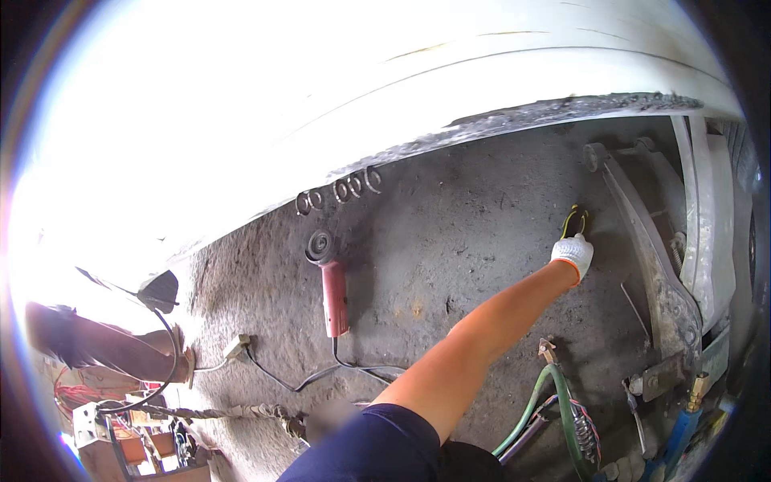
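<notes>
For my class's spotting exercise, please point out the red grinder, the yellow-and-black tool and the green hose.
Red grinder (334, 292): head view, on the middle of its body.
Yellow-and-black tool (569, 222): head view, on its yellow edge.
Green hose (566, 414): head view, on its wall, below the bend.

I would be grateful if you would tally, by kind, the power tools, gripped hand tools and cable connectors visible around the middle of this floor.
Red cylindrical-bodied angle grinder: 1
Yellow-and-black metal hand tool: 1
Pale boxy cable connector: 1
Total: 3
</notes>
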`<state>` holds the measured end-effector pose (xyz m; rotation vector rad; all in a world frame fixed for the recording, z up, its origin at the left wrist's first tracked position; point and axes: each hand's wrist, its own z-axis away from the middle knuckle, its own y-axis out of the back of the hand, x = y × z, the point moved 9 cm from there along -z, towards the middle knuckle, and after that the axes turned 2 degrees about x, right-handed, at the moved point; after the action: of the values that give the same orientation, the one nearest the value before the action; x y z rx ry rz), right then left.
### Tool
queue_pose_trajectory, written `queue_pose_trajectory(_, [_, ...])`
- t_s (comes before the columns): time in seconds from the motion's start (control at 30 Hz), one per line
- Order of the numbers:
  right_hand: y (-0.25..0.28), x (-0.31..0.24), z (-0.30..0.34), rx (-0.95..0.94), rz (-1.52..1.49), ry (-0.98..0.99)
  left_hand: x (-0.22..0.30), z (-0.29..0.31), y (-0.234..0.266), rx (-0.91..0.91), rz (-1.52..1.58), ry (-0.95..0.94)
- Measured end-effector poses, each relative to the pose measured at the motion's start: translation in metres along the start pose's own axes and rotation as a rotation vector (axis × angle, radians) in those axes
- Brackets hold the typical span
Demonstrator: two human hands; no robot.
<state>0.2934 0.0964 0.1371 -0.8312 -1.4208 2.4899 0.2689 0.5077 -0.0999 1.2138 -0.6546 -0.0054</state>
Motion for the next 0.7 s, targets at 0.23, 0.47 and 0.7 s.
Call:
queue_pose_trajectory(0.23, [0.037, -0.027, 0.0, 0.152, 1.314, 0.471, -0.024, 0.121, 0.092, -0.072, 1.34, 0.164])
queue_pose_trajectory(0.47, [-0.092, 0.164, -0.011, -0.496, 0.413, -0.259, -0.109, 0.278, 0.254, 0.109, 1.947, -0.003])
queue_pose_trajectory(0.7, [-0.142, 0.256, 0.025, -0.657, 0.763, -0.307, -0.134, 0.351, 0.329, 0.393, 2.029, -0.106])
